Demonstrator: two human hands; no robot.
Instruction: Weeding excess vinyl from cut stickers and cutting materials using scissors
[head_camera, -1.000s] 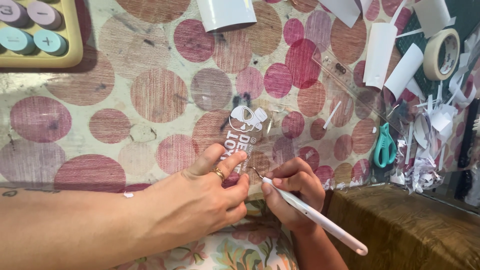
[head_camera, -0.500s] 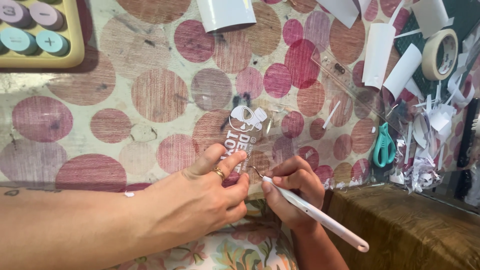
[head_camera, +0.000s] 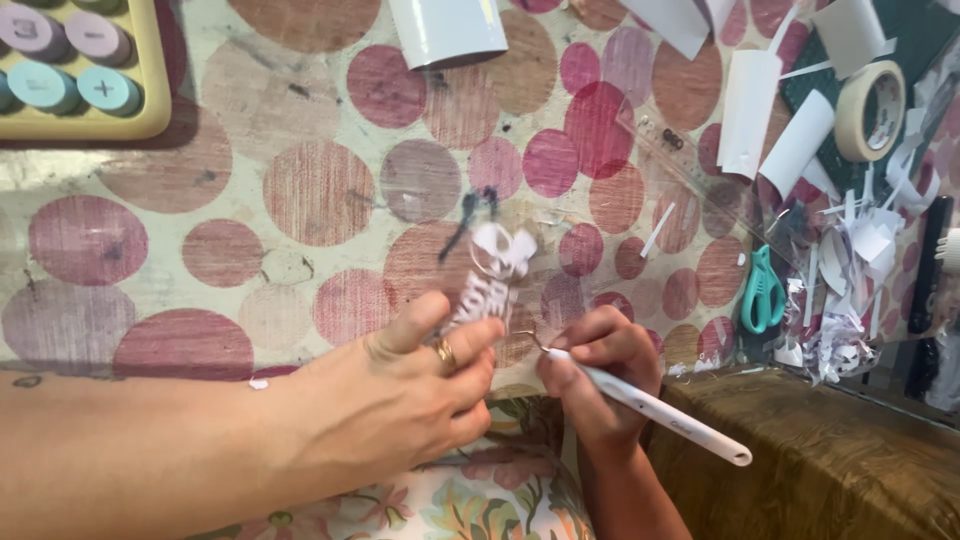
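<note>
covering the whole surface (head_camera: 300, 190) is a worn cloth printed with pink, red and brown circles, and many things lie on it. at the near edge the left hand (head_camera: 400, 400) pinches a small clear piece with white cut-out vinyl shapes (head_camera: 495, 270) between thumb and fingers, so this grip is closed on the piece and holds it a little tilted above the cloth. the right hand (head_camera: 600, 370) is clenched around a thin white pen-shaped tool with a fine hooked tip (head_camera: 650, 405), and the tip touches the lower edge of the piece, just beside the left fingers.

as i judge it, the picking work is in the middle: white letters and a bow-like shape already stand clean on the piece, but the tool is at work on the lower part, so some bits remain there. many white paper scraps (head_camera: 850, 250) lie at the right, near teal scissors (head_camera: 763, 292), a roll of cream tape (head_camera: 868, 110) and curled white sheets (head_camera: 750, 110). a yellow calculator with pastel round keys (head_camera: 70, 70) sits at the far left.
</note>
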